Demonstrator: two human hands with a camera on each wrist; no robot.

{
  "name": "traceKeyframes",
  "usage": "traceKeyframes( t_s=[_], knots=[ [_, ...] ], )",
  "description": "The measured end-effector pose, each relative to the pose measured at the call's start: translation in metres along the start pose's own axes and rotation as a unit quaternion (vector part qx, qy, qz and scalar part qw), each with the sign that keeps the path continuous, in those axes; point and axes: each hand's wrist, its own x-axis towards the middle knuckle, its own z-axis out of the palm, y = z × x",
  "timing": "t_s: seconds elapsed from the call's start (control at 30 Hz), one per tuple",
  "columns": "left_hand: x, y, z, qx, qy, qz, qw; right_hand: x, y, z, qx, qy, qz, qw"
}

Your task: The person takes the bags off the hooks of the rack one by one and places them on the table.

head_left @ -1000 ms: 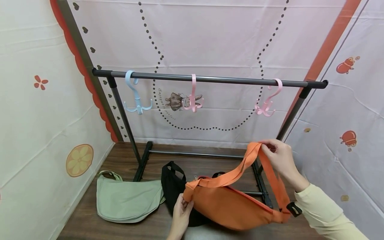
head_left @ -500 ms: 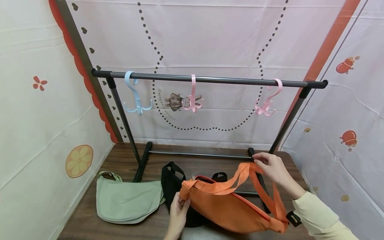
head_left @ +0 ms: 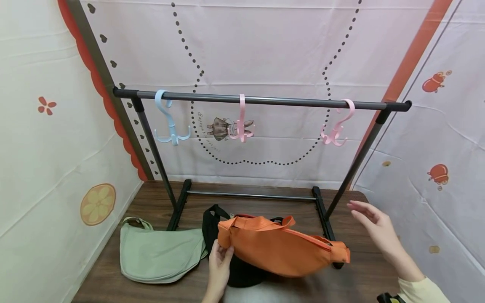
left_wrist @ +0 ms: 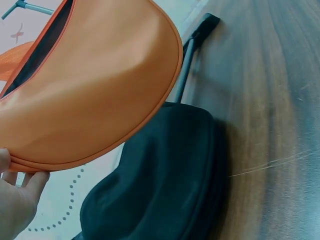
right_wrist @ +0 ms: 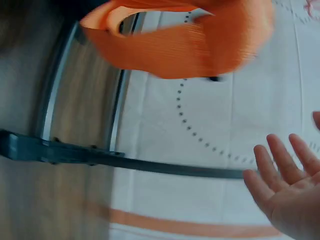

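An orange sling bag point(head_left: 280, 252) hangs tilted over the wooden table, its zipped opening partly agape in the left wrist view. My left hand point(head_left: 219, 265) pinches the bag's left end between thumb and fingers. Apart from the bag, to its right, is my right hand point(head_left: 379, 231), holding nothing, its fingers extended in the right wrist view. The orange strap point(right_wrist: 165, 47) is bunched near the bag in that view. Behind and under the orange bag lies a black bag point(left_wrist: 155, 175), partly hidden by it. A green bag point(head_left: 161, 254) rests to the left.
A black metal rack point(head_left: 265, 100) stands on the table point(head_left: 363, 273). From its top bar hang a blue hook point(head_left: 171, 122), a middle pink hook point(head_left: 241, 122) and a right pink hook point(head_left: 339, 124). Printed cloth point(head_left: 265, 50) surrounds the table on three sides.
My right hand has let go of the orange strap and moved down and to the right. The strap has dropped onto the bag, whose right end has risen slightly. My left hand still holds its end.
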Motion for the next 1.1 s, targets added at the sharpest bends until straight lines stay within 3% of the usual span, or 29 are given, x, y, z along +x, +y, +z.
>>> traceKeyframes(
  t_s=[0.07,0.13,0.23,0.3,0.4,0.47,0.5,0.53,0.6,0.7,0.9,0.97,1.1],
  knots=[
    [0.001,0.002,0.0,-0.002,0.011,0.003,0.9999,-0.011,0.009,0.002,0.093,0.003,-0.011,0.9957],
    [0.003,0.005,0.001,-0.009,0.016,0.006,0.9998,-0.023,0.017,0.007,0.187,-0.001,-0.02,0.9821],
    [0.004,0.009,0.002,-0.028,0.017,-0.002,0.9995,-0.041,0.033,0.02,0.32,-0.021,-0.021,0.947],
    [0.003,0.01,0.003,-0.039,0.017,-0.012,0.999,-0.054,0.044,0.033,0.405,-0.045,-0.01,0.9131],
    [0.002,0.012,0.005,-0.058,0.015,-0.021,0.998,-0.072,0.059,0.057,0.527,-0.082,0.032,0.8455],
    [0.002,0.013,0.005,-0.068,0.012,-0.024,0.9973,-0.081,0.063,0.073,0.571,-0.09,0.062,0.8133],
    [0.002,0.014,0.005,-0.072,0.011,-0.023,0.9971,-0.084,0.064,0.08,0.583,-0.089,0.08,0.8034],
    [0.002,0.015,0.005,-0.074,0.01,-0.023,0.9969,-0.087,0.064,0.087,0.591,-0.091,0.087,0.797],
    [0.002,0.016,0.005,-0.077,0.009,-0.025,0.9967,-0.089,0.062,0.099,0.589,-0.088,0.098,0.7975],
    [0.002,0.017,0.005,-0.082,0.009,-0.025,0.9963,-0.091,0.06,0.112,0.602,-0.086,0.092,0.7885],
    [0.0,0.017,0.009,-0.106,-0.003,-0.036,0.9937,-0.094,0.051,0.126,0.592,-0.032,0.143,0.7925],
    [-0.002,0.016,0.011,-0.116,-0.007,-0.045,0.9922,-0.094,0.051,0.128,0.597,-0.017,0.152,0.7873],
    [-0.003,0.013,0.015,-0.131,-0.021,-0.055,0.9897,-0.095,0.053,0.128,0.626,-0.013,0.139,0.767]
  ],
)
